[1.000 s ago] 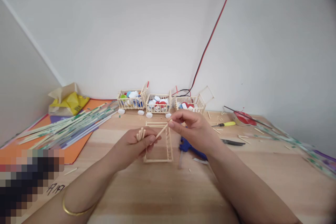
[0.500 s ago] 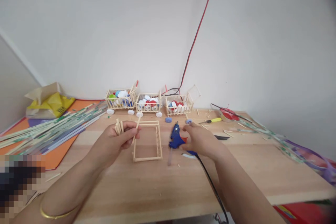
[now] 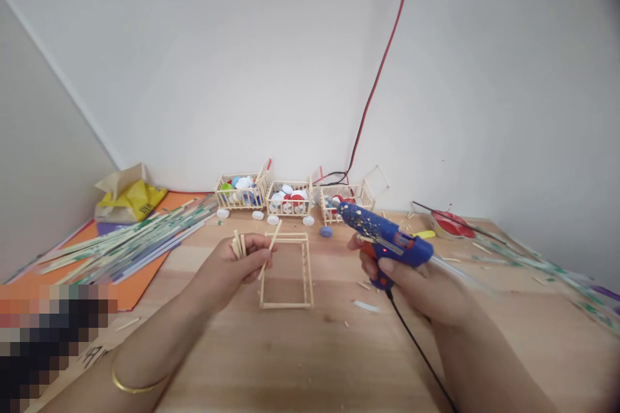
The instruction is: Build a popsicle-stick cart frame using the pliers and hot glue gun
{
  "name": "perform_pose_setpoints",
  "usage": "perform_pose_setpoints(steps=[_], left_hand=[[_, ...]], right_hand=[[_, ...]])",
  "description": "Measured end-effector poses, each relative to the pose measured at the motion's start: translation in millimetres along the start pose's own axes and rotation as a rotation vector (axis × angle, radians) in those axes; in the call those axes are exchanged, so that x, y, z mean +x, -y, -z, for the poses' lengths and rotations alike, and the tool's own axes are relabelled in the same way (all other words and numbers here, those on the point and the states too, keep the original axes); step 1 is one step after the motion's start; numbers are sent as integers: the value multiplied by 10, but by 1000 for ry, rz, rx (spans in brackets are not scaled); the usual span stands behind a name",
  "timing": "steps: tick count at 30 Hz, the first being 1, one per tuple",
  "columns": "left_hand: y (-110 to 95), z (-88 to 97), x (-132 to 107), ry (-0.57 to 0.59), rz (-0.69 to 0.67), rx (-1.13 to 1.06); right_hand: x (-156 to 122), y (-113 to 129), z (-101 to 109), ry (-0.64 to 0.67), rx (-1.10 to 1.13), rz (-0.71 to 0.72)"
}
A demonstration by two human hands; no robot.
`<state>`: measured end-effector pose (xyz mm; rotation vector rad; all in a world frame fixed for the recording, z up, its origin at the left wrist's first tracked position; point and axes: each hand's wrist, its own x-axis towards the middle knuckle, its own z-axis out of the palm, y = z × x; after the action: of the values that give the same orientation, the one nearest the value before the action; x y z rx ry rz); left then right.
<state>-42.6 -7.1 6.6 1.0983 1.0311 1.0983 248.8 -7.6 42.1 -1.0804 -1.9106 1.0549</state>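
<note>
Several short wooden sticks [image 3: 239, 245] are gripped in my left hand [image 3: 230, 274], one of them pinched upright between thumb and forefinger. Just beyond those fingertips lies a rectangular frame of glued sticks [image 3: 287, 304], with a row of short sticks along its right side. My right hand [image 3: 411, 281] is wrapped around the handle of a blue glue gun [image 3: 387, 232], held above the table with its nozzle pointing left and away. A clear glue stick [image 3: 455, 271] juts from the back of the gun, and dried bits cling to its barrel.
Three small stick carts [image 3: 290, 206] filled with bottle caps stand along the wall. Bundled sticks [image 3: 159, 239] lie on orange card [image 3: 133, 293] at left, near a yellow packet [image 3: 140, 197]. A red bowl [image 3: 453, 226] and yellow-handled tool [image 3: 425, 234] are at right. The gun's black cord [image 3: 416, 342] trails toward me.
My right hand has taken hold of the glue gun and lifted it off the table. My left hand still holds the sticks. The view has shifted slightly.
</note>
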Motion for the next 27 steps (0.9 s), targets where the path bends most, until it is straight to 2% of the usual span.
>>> perform_pose_setpoints(steps=[2,7,15,27], left_hand=[[15,-9,-2,7,-1,27],[25,-23,-7,33,-7,43],[67,1,-7,91,1,67],[48,-13,-18,101,-1,70]], right_hand=[[2,-19,-141,-27,47,33],[63,8,-382,-52,-65,169],[93,-6,-411,13,-91,157],[112,-14,-414,-34,-144,126]])
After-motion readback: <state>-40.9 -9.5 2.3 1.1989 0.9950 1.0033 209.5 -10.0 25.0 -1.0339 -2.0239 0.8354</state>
